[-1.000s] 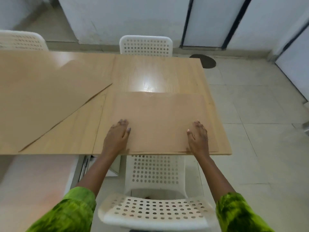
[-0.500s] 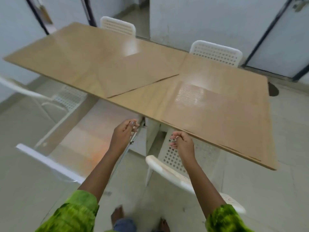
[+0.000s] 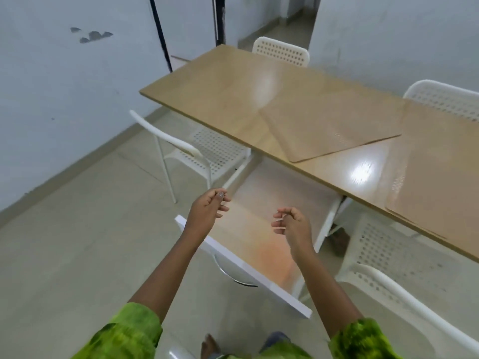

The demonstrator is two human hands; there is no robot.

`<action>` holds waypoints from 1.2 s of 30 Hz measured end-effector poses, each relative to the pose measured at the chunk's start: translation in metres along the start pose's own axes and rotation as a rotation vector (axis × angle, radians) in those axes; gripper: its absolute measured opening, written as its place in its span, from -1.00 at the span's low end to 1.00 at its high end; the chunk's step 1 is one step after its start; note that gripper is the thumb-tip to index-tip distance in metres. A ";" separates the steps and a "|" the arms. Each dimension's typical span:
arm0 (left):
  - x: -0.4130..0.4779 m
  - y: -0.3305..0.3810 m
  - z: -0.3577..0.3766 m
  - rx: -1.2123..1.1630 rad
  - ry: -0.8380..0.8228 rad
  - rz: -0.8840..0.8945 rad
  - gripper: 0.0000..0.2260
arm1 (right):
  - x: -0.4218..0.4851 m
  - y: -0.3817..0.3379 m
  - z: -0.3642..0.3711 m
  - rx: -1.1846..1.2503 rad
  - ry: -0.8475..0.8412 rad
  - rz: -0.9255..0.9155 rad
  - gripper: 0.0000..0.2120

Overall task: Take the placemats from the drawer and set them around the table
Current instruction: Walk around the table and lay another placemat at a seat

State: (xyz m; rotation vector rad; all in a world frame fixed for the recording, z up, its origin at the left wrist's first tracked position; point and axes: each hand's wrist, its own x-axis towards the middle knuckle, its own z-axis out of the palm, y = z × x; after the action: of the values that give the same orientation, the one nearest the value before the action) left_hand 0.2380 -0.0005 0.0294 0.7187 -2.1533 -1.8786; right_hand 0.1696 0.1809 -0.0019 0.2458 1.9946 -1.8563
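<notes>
Across upper right of frame: long wooden counter point(image 3: 233, 94), two placemats on it, angled placemat point(image 3: 329, 125) mid-right, second placemat point(image 3: 438, 172) at right edge, pressed flat a second ago, now released. View has swung left since. Centre frame: open white drawer point(image 3: 259, 218) under counter, interior blurred, contents unclear. White chairs point(image 3: 207, 154) around. Lower centre: left hand point(image 3: 207, 211) and right hand point(image 3: 293, 224) loosely curled, holding nothing, above drawer. Likely reaching for next mat.

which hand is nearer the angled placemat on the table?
Right. The right hand hovers over the open drawer, below the angled placemat; the left hand is further left, by the drawer's left side.
</notes>
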 end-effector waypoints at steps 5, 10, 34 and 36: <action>0.043 -0.003 -0.033 -0.004 -0.046 -0.022 -0.82 | 0.022 -0.012 0.054 -0.027 0.010 -0.001 -0.68; 0.087 -0.001 -0.043 0.027 -0.088 -0.036 -0.81 | 0.051 -0.029 0.079 -0.024 0.052 0.032 -0.72; 0.345 0.032 -0.089 0.230 -0.765 0.129 -0.82 | 0.155 -0.075 0.217 0.214 0.713 0.061 -0.70; 0.363 0.039 -0.079 0.269 -0.806 0.168 -0.84 | 0.160 -0.080 0.210 0.215 0.775 0.070 -0.71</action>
State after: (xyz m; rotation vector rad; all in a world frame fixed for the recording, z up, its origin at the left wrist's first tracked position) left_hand -0.0484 -0.2399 0.0207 -0.2632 -2.8424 -2.0162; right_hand 0.0299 -0.0563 -0.0011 1.2409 2.1725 -2.1250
